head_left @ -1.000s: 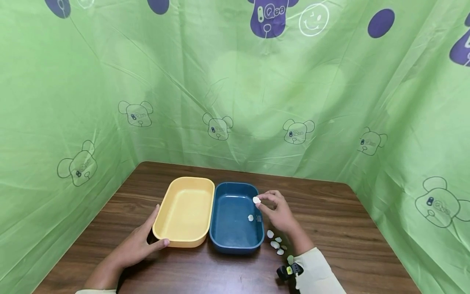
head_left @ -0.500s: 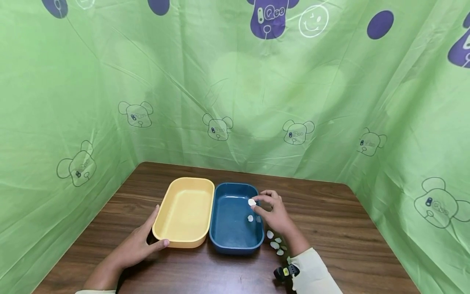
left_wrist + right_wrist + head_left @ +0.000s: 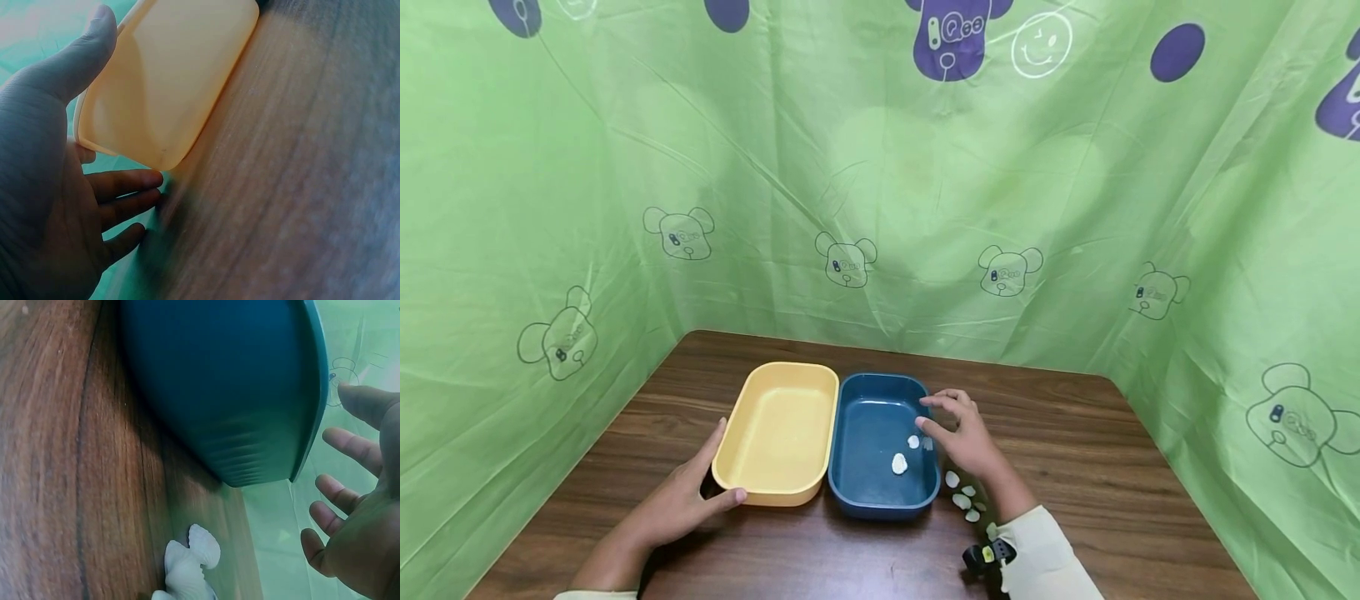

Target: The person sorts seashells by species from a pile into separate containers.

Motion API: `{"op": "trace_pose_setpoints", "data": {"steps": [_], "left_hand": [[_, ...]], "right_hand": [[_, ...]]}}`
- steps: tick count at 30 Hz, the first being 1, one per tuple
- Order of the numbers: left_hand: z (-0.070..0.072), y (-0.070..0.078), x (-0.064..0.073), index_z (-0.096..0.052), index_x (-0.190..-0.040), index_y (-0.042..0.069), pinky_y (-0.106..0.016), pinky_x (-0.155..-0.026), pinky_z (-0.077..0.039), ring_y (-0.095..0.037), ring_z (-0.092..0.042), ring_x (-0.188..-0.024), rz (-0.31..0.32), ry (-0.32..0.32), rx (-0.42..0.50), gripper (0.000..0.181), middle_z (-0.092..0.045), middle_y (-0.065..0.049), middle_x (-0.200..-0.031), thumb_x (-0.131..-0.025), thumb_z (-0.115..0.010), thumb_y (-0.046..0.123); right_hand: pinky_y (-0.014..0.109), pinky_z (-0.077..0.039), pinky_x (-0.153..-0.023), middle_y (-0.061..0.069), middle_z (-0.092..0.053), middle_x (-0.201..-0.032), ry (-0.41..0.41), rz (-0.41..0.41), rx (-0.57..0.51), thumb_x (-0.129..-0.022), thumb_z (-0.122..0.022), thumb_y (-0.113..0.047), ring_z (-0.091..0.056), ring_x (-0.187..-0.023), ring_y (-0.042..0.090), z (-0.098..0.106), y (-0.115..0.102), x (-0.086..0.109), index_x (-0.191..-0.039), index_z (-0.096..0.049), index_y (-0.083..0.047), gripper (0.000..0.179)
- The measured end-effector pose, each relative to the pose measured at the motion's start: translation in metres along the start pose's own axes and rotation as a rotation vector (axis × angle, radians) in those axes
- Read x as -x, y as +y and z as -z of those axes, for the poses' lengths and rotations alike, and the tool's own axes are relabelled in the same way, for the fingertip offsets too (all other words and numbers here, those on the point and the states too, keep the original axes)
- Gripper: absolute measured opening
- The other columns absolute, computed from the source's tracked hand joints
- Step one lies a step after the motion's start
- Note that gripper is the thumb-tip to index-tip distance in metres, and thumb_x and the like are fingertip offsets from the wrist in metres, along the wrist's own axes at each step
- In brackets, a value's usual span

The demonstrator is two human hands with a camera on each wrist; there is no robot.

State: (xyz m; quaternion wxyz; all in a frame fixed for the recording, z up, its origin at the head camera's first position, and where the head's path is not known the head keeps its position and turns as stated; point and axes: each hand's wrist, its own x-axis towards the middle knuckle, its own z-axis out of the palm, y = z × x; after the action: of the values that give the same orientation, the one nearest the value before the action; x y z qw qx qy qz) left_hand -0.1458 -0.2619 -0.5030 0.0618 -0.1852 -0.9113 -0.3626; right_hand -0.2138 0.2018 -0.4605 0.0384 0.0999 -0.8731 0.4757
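My left hand (image 3: pixel 681 500) lies at the near left corner of a yellow plastic bin (image 3: pixel 775 497), thumb along its rim and fingers spread beside the wall. In the left wrist view those fingers (image 3: pixel 128 181) are loosely extended. Just over the right rim of a blue bin (image 3: pixel 883 510) hovers my right hand (image 3: pixel 966 433), thumb and fingers apart, with nothing between them. A white ridged seashell (image 3: pixel 899 463) is inside the blue bin, and a smaller white shell (image 3: pixel 913 442) is near it, toward the right wall.
Several white shells (image 3: pixel 961 501) lie on the wooden table (image 3: pixel 1075 483) right of the blue bin, below my right wrist. The right wrist view shows their fan ridges. The two bins stand side by side. A green printed curtain (image 3: pixel 917 317) surrounds the table.
My right hand moved slightly left over the blue bin and let go of a shell, which is now inside, nearer the front. The left hand has stayed in place.
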Motion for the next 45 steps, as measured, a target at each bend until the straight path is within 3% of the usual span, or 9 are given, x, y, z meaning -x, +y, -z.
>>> {"op": "trace_pose_setpoints", "data": {"steps": [9,17,20,24,27,29,36,40,45], "left_hand": [[0.0,0.0,0.0,-0.006,-0.178,0.016,-0.027,-0.115,-0.043,-0.051,-0.049,-0.15,0.002,-0.001,-0.006,0.117,-0.04,-0.032,-0.171,-0.096,-0.085,0.042],[0.002,-0.001,-0.001,-0.006,-0.178,0.015,-0.01,-0.113,-0.031,-0.053,-0.048,-0.15,-0.025,0.005,0.019,0.118,-0.038,-0.032,-0.171,-0.094,-0.086,0.039],[0.003,0.0,-0.002,-0.007,-0.178,0.014,-0.011,-0.114,-0.032,-0.053,-0.048,-0.15,-0.028,0.007,0.018,0.118,-0.038,-0.033,-0.171,-0.094,-0.087,0.038],[0.001,0.0,0.0,-0.005,-0.178,0.013,-0.043,-0.118,-0.047,-0.053,-0.05,-0.148,-0.013,-0.002,-0.009,0.119,-0.041,-0.033,-0.169,-0.095,-0.086,0.04],[-0.002,-0.001,0.0,-0.003,-0.177,0.013,-0.07,-0.112,-0.046,-0.054,-0.052,-0.146,-0.008,-0.006,-0.016,0.12,-0.042,-0.034,-0.168,-0.095,-0.085,0.041],[-0.003,-0.001,0.0,-0.003,-0.177,0.012,-0.074,-0.111,-0.044,-0.055,-0.052,-0.146,-0.011,-0.004,-0.015,0.12,-0.042,-0.035,-0.168,-0.095,-0.085,0.041],[-0.003,-0.001,-0.001,-0.005,-0.178,0.012,-0.066,-0.111,-0.048,-0.053,-0.053,-0.145,-0.016,0.007,-0.031,0.119,-0.044,-0.034,-0.167,-0.095,-0.086,0.04],[-0.002,0.0,-0.001,-0.006,-0.178,0.013,-0.061,-0.112,-0.05,-0.053,-0.053,-0.145,-0.022,0.009,-0.024,0.119,-0.045,-0.034,-0.167,-0.094,-0.086,0.04],[-0.003,0.0,0.0,-0.005,-0.178,0.014,-0.057,-0.112,-0.051,-0.052,-0.053,-0.146,-0.018,0.009,-0.026,0.119,-0.045,-0.033,-0.167,-0.094,-0.086,0.04]], "right_hand": [[0.07,-0.04,-0.115,0.017,-0.055,-0.15,0.019,0.01,0.013,-0.103,-0.077,-0.025,-0.042,-0.146,0.042,0.005,-0.001,0.004,-0.138,-0.075,-0.009,0.038],[0.07,-0.042,-0.115,0.018,-0.057,-0.147,0.032,-0.002,0.031,-0.104,-0.077,-0.024,-0.045,-0.144,0.043,0.013,0.002,0.01,-0.136,-0.075,-0.007,0.037],[0.067,-0.044,-0.114,0.016,-0.06,-0.144,0.046,0.005,0.042,-0.103,-0.078,-0.023,-0.049,-0.141,0.041,0.016,0.005,0.013,-0.133,-0.077,-0.009,0.034],[0.06,-0.041,-0.112,0.015,-0.065,-0.139,0.067,0.015,0.081,-0.1,-0.081,-0.021,-0.049,-0.137,0.039,0.019,0.011,0.017,-0.128,-0.08,-0.008,0.031],[0.056,-0.039,-0.11,0.015,-0.067,-0.135,0.08,0.023,0.106,-0.099,-0.082,-0.02,-0.049,-0.134,0.038,0.022,0.016,0.02,-0.126,-0.08,-0.006,0.03],[0.055,-0.04,-0.109,0.015,-0.068,-0.135,0.087,0.031,0.118,-0.099,-0.082,-0.019,-0.049,-0.133,0.038,0.024,0.019,0.023,-0.125,-0.08,-0.006,0.029],[0.057,-0.043,-0.109,0.014,-0.068,-0.138,0.083,-0.012,0.162,-0.099,-0.082,-0.021,-0.05,-0.135,0.038,0.031,0.028,0.032,-0.124,-0.081,-0.009,0.028],[0.064,-0.039,-0.113,0.013,-0.067,-0.139,0.084,-0.037,0.161,-0.1,-0.082,-0.022,-0.049,-0.138,0.039,0.034,0.034,0.037,-0.125,-0.081,-0.01,0.028],[0.062,-0.037,-0.111,0.016,-0.068,-0.137,0.104,-0.029,0.155,-0.098,-0.082,-0.019,-0.049,-0.137,0.042,0.034,0.041,0.046,-0.12,-0.082,-0.008,0.024]]}}
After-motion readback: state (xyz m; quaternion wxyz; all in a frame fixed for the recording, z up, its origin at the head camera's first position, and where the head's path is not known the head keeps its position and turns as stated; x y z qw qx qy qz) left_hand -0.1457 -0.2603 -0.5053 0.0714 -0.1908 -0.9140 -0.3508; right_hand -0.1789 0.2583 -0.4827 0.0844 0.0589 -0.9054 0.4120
